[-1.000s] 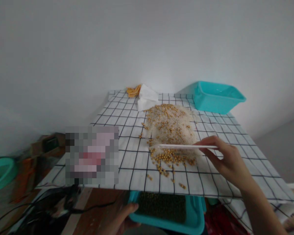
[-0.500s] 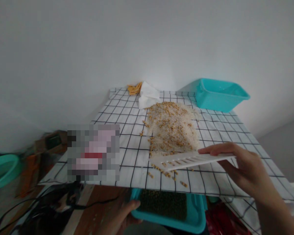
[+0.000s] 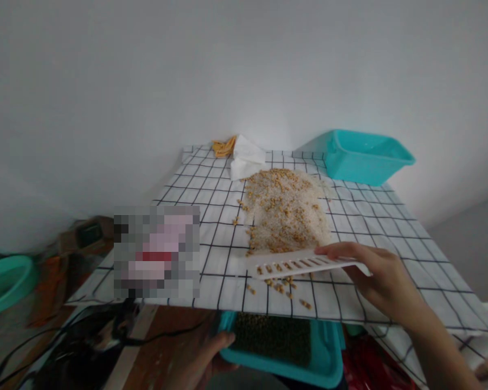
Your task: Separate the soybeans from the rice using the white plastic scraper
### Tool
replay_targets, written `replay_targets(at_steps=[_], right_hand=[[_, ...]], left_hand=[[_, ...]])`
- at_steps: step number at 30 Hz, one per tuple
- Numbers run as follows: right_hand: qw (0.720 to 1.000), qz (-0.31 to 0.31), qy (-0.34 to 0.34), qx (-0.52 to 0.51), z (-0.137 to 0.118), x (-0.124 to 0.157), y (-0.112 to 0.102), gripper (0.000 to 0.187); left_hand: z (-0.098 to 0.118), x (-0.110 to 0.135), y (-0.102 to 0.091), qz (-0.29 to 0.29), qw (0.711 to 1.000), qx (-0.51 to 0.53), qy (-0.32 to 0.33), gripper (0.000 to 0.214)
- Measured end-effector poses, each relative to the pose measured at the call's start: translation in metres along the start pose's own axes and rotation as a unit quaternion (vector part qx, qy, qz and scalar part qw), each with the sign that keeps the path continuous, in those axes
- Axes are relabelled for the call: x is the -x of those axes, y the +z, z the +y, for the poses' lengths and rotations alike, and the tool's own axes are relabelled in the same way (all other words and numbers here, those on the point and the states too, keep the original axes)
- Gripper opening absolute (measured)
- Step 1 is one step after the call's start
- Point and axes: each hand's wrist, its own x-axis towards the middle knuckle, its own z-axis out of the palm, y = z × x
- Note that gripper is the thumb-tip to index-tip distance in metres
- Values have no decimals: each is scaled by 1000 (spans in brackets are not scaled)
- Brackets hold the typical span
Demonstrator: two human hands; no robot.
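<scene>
The right hand [image 3: 380,276], right of center in the lower half of the frame, has its fingers gripping the near end of a white slotted strip [image 3: 305,262]. The strip slants low across the front edge of a heap of pale grain and yellow beans [image 3: 287,208], mid-frame on the counter [image 3: 222,265] with its checked cloth. A few loose beans [image 3: 284,287] lie just below it. At bottom center, the left hand [image 3: 205,352] grips the left rim of a teal tub [image 3: 284,366] below the counter's edge, thumb on top; its other fingers are partly hidden. Dark green grains [image 3: 272,341] fill much of the tub. A teal bin [image 3: 352,165] stands at upper right.
</scene>
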Motion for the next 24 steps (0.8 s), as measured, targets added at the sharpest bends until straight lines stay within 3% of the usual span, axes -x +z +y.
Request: replay_targets(at_steps=[10,18,24], right_hand=[[992,93,32,76,30,-5,19,31],[978,165,59,112,21,-15,2,21],[970,201,74,117,22,-32,-9,12]], left_hand=[[4,10,6,37,999,-15,18,9],[-2,5,2,51,999,1,8,37],[-5,1,2,57,998,-1,7,40]])
